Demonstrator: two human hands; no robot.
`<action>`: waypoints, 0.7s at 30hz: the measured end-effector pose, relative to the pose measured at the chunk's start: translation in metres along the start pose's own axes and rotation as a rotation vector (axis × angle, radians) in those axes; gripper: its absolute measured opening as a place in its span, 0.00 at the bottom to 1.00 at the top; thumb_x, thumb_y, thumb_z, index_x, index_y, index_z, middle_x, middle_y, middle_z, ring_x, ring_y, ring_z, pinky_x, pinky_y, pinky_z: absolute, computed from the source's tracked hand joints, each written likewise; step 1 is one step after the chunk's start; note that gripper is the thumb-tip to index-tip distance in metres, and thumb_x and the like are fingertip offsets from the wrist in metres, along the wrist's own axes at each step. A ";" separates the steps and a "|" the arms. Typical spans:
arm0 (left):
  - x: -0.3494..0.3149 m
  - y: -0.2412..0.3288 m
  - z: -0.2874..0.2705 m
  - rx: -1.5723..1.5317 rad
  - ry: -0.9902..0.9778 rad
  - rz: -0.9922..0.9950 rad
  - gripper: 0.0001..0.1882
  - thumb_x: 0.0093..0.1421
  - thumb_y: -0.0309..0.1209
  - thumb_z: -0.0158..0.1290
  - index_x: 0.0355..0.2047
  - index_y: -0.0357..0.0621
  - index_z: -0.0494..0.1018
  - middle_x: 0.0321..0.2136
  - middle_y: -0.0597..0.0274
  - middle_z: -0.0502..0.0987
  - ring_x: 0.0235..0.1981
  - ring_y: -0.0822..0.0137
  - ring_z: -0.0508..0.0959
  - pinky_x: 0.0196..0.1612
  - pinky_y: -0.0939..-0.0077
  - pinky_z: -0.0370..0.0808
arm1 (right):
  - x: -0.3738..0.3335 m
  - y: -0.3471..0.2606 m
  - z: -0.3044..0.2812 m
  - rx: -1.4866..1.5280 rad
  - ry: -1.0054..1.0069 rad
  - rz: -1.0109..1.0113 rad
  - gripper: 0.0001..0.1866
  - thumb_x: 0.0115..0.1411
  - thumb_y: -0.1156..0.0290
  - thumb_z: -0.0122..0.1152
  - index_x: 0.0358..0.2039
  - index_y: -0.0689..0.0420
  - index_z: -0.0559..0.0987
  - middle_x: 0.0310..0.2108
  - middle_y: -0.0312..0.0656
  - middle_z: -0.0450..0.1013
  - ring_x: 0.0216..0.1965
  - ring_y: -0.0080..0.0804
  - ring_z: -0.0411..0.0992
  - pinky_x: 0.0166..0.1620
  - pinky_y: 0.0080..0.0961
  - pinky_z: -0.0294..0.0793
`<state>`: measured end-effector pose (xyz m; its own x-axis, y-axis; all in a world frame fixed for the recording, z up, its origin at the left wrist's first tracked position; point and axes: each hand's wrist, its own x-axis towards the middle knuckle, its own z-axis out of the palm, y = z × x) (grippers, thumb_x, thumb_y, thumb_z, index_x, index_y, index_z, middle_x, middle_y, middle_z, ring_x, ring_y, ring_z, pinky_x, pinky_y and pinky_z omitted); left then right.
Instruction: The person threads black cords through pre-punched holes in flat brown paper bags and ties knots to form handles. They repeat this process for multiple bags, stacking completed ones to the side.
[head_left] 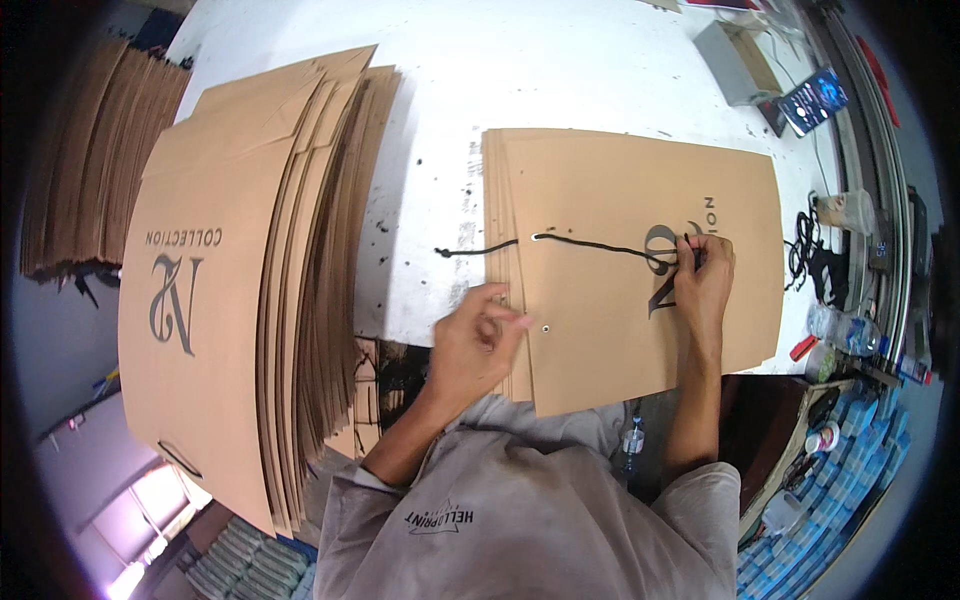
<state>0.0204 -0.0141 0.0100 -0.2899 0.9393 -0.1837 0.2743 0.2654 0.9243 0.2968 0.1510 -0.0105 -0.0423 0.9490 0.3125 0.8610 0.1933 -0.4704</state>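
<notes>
Right of centre, the black cord (600, 246) ran left to right across the brown bag (640, 190), through its upper hole (536, 237); the right hand (706, 275) pinched its right end, while the left hand (470, 340), half-curled, grip unclear, lay nearer the lower hole (546, 329).

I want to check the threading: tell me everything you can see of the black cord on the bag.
The black cord is thin and looks like textile. Its left end, seemingly knotted, lies over the white table. From there it crosses the layers beneath, passes under the edge of the top brown bag, emerges through the upper hole and runs rightward across the printed face to the right hand, whose fingertips pinch it and partly hide its other end.
</notes>
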 end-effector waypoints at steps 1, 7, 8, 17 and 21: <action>0.000 0.002 0.009 -0.021 -0.034 -0.009 0.21 0.60 0.23 0.65 0.53 0.35 0.73 0.31 0.62 0.81 0.21 0.82 0.73 0.24 0.84 0.71 | -0.005 -0.016 -0.003 0.185 -0.076 0.122 0.08 0.63 0.73 0.66 0.36 0.66 0.79 0.32 0.49 0.76 0.33 0.40 0.75 0.35 0.31 0.73; 0.000 -0.016 0.024 -0.443 -0.025 -0.152 0.20 0.63 0.24 0.62 0.55 0.35 0.74 0.34 0.63 0.80 0.26 0.82 0.76 0.27 0.84 0.72 | -0.057 -0.076 -0.020 0.662 -0.363 -0.064 0.09 0.60 0.82 0.64 0.42 0.66 0.83 0.37 0.49 0.78 0.38 0.37 0.77 0.41 0.28 0.76; 0.002 -0.019 0.023 -0.406 -0.063 -0.120 0.18 0.65 0.24 0.61 0.55 0.35 0.74 0.35 0.64 0.80 0.28 0.81 0.76 0.28 0.84 0.73 | -0.062 -0.083 -0.022 0.718 -0.418 -0.100 0.11 0.59 0.83 0.64 0.43 0.65 0.83 0.37 0.49 0.78 0.39 0.38 0.77 0.42 0.29 0.76; 0.006 -0.007 0.007 -0.528 -0.282 -0.064 0.20 0.69 0.17 0.48 0.61 0.35 0.67 0.41 0.60 0.80 0.40 0.75 0.79 0.41 0.81 0.76 | -0.089 -0.098 0.001 0.831 -0.356 -0.230 0.09 0.57 0.84 0.66 0.38 0.62 0.79 0.35 0.47 0.79 0.37 0.42 0.77 0.46 0.34 0.73; 0.005 -0.010 0.008 -0.574 -0.364 -0.132 0.27 0.66 0.12 0.48 0.64 0.37 0.61 0.42 0.58 0.79 0.42 0.74 0.79 0.45 0.80 0.75 | -0.089 -0.100 0.002 0.782 -0.337 -0.274 0.08 0.56 0.84 0.66 0.36 0.61 0.79 0.34 0.45 0.79 0.36 0.41 0.77 0.45 0.34 0.72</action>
<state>0.0234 -0.0101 -0.0023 0.0663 0.9469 -0.3146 -0.2999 0.3197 0.8988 0.2139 0.0481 0.0070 -0.4490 0.8433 0.2953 0.2122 0.4217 -0.8816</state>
